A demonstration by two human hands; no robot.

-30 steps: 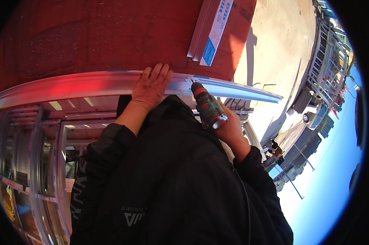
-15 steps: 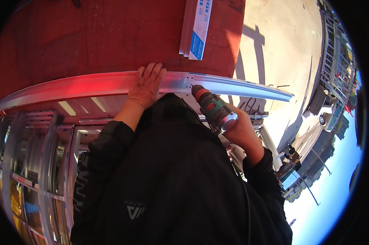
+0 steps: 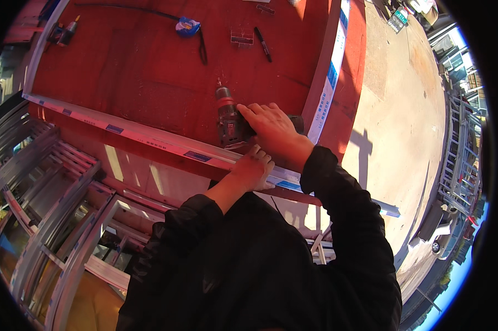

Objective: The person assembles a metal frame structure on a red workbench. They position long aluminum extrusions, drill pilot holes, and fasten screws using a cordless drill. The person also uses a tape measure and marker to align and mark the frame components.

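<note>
A long aluminium profile (image 3: 160, 140) with printed protective film lies along the near edge of the red worktable (image 3: 149, 94). My left hand (image 3: 253, 169) is closed on this profile, fingers curled over its edge. Just beyond it, a green-and-black cordless drill (image 3: 227, 116) with a red collar lies on its side on the red surface, bit pointing away from me. My right hand (image 3: 276, 131) wraps over the drill's handle, hiding most of it; the dark battery end shows to the right of the hand.
Another film-covered profile (image 3: 330, 83) runs along the table's right side. A blue-wrapped item (image 3: 187, 26), a black marker (image 3: 263, 44), a small metal piece (image 3: 241, 37) and another power tool (image 3: 67, 34) lie farther back. Metal frames (image 3: 56, 237) stand at the lower left.
My right hand has brought the drill from the near profile to the red tabletop beyond it. My left hand has shifted along the profile toward the right hand. The view now takes in more tabletop.
</note>
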